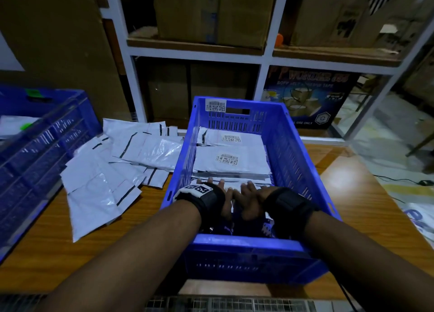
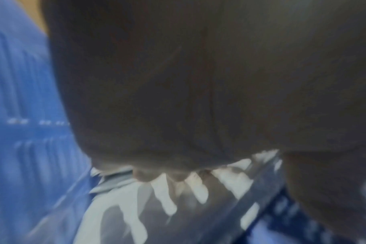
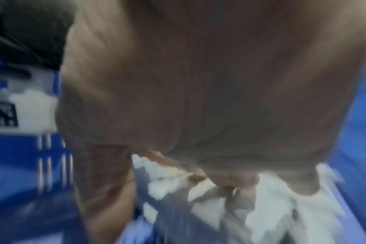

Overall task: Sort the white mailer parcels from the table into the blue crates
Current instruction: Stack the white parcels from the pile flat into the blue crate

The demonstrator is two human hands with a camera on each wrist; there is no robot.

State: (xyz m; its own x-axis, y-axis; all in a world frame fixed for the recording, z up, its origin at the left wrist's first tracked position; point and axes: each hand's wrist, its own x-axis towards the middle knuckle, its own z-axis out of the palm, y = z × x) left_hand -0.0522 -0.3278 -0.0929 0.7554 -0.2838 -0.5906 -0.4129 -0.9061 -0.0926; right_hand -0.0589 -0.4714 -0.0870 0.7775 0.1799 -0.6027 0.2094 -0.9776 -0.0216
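Centrally, in the head view, a blue crate (image 1: 293,147) is seen on the table (image 1: 347,182), with labelled mailers (image 1: 231,159) stacked flat inside. Both hands are lowered into the crate's near end: the left hand (image 1: 219,197) and right hand (image 1: 249,200) lie side by side, fingers extended onto the nearest mailer (image 1: 231,185). No grip is shown; both are read as flat and unclenched.

A loose pile (image 1: 112,166) of mailers is visible on the table left of the crate, and a second crate (image 1: 42,144) at far left; neither appears clearly in the wrist views.

The left wrist view is blurred, showing only the palm (image 2: 178,99) above white plastic (image 2: 163,194) and a blue wall (image 2: 21,115). The right wrist view shows its palm (image 3: 209,90) likewise, with fingertips (image 3: 234,180) touching white plastic (image 3: 272,206).
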